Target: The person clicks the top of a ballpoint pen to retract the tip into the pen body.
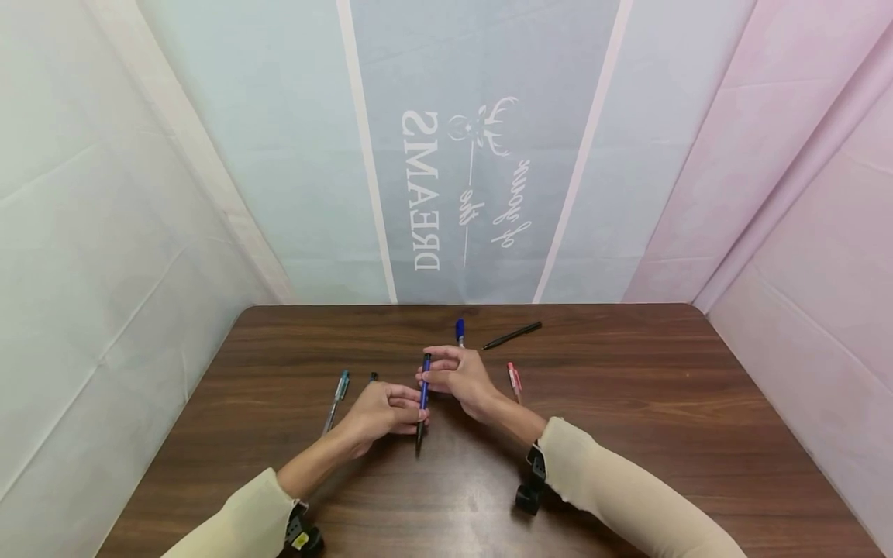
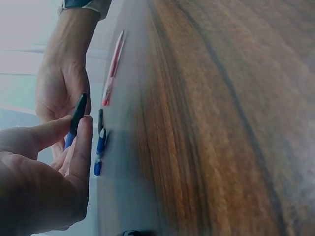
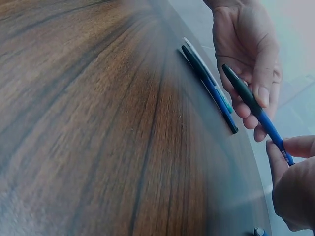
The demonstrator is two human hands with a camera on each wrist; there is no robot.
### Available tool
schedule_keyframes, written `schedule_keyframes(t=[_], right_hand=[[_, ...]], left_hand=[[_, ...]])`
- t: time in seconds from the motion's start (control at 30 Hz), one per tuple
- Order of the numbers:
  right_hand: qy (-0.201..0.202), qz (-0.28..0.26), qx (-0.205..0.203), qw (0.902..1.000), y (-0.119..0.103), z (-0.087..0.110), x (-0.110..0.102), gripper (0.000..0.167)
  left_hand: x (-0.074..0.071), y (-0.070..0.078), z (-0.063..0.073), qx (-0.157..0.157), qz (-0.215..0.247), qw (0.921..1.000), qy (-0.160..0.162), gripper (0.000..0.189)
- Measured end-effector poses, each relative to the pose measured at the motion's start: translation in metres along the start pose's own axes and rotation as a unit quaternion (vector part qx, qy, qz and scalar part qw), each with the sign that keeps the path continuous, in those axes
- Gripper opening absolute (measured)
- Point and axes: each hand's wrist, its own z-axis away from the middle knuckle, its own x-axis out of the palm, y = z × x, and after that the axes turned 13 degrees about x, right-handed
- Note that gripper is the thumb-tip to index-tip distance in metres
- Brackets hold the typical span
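Observation:
A blue pen with dark ends (image 1: 424, 397) is held above the table between both hands, its dark tip pointing down toward the near edge. My left hand (image 1: 380, 413) pinches its lower, dark part between thumb and fingers. Higher up, the thumb and fingers of my right hand (image 1: 466, 380) pinch the blue barrel near the top end. In the right wrist view the pen (image 3: 266, 123) slants from the left hand (image 3: 253, 44) down to the right hand (image 3: 298, 194). The left wrist view shows the dark part between the left thumb and a finger.
On the brown wooden table (image 1: 628, 403) lie several pens. A teal-topped clear pen (image 1: 341, 386) and a blue pen with dark ends (image 3: 209, 86) are on the left. A blue-capped pen (image 1: 460, 329), a black pen (image 1: 512, 335) and a red pen (image 1: 515, 377) lie behind and right.

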Motion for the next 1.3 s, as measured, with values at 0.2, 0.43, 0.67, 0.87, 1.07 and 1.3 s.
schedule_keyframes(t=[0.2, 0.43, 0.67, 0.87, 1.07, 1.3], right_hand=[[0.000, 0.024, -0.001, 0.9997, 0.001, -0.002, 0.004, 0.050], [-0.005, 0.052, -0.002, 0.9987, 0.002, -0.005, 0.009, 0.052], [-0.011, 0.060, -0.002, 0.9981, 0.004, -0.008, 0.014, 0.057], [0.002, 0.094, -0.004, 0.9955, 0.004, -0.009, 0.021, 0.059], [0.019, 0.137, -0.007, 0.9904, 0.005, -0.013, 0.026, 0.057], [0.042, 0.193, -0.004, 0.9804, 0.005, -0.014, 0.030, 0.054]], left_hand=[[-0.003, 0.000, 0.004, 0.006, -0.019, 0.9998, 0.001, 0.034], [-0.006, 0.000, 0.009, 0.008, -0.040, 0.9991, 0.013, 0.036], [-0.010, 0.001, 0.014, 0.013, -0.060, 0.9979, 0.020, 0.038], [-0.015, 0.000, 0.017, 0.022, -0.073, 0.9970, 0.014, 0.039], [-0.018, 0.001, 0.021, 0.038, -0.112, 0.9929, 0.009, 0.036], [-0.021, -0.002, 0.022, 0.053, -0.184, 0.9814, 0.005, 0.030]])
